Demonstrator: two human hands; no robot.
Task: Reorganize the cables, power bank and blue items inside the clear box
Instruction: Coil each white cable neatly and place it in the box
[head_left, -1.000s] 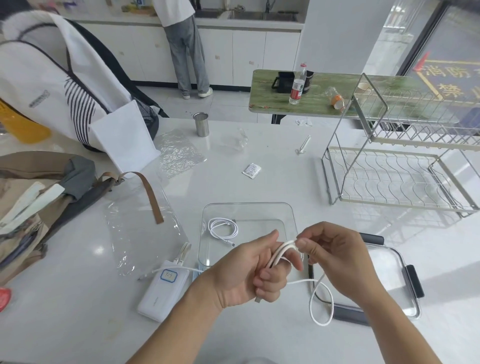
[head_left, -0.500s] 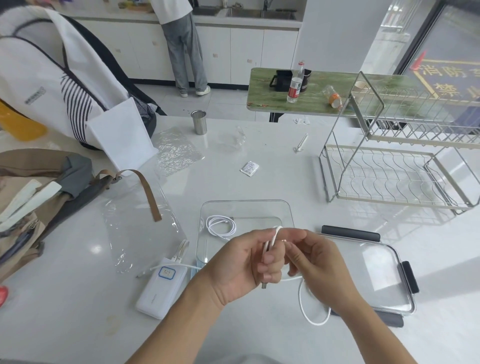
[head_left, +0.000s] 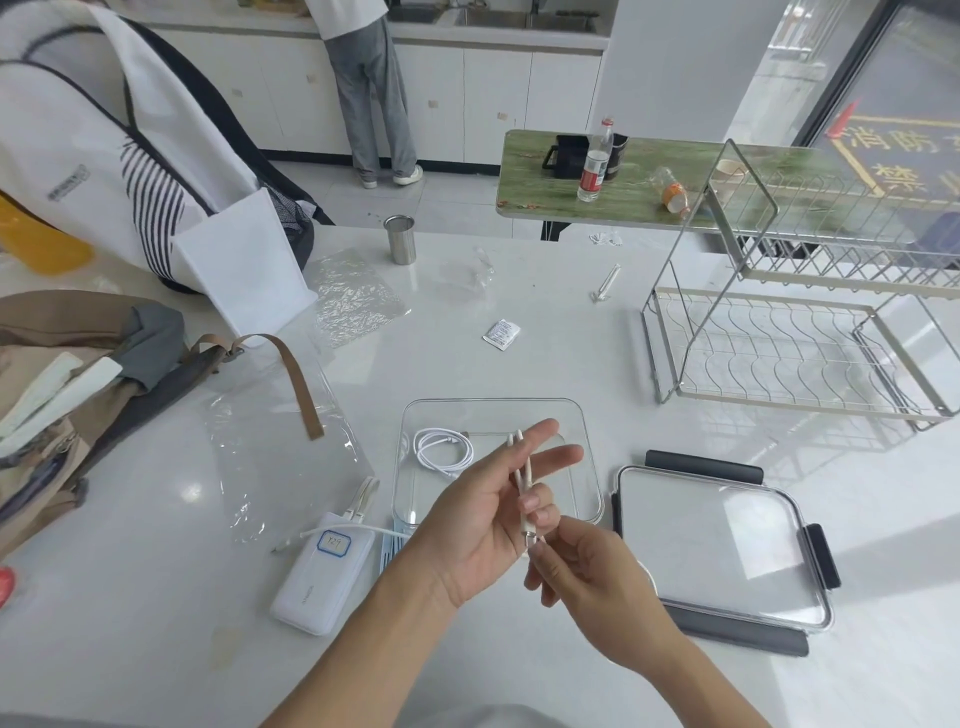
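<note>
A clear box (head_left: 587, 441) stands open on the white table with a coiled white cable (head_left: 441, 451) lying inside at its left. In front of the box my left hand (head_left: 483, 514) holds a folded white cable (head_left: 523, 478) with thumb and ring finger, its index and middle fingers stretched out. My right hand (head_left: 587, 577) pinches the lower end of that cable just below. A white power bank (head_left: 324, 574) with a blue-framed label lies left of my hands, another white cable across it. A blue item (head_left: 392, 545) peeks out beside it.
The box's lid (head_left: 722, 540) with dark clips lies to the right. A wire dish rack (head_left: 795, 353) stands at the back right. Bags (head_left: 78, 364), clear plastic wrap (head_left: 270, 441), a steel cup (head_left: 400, 240) and a small sachet (head_left: 501, 333) lie around. A person stands at the far counter.
The cable's hanging loop has been gathered up into a folded bundle. My left fingers have stretched out, and my right hand has dropped to the cable's lower end.
</note>
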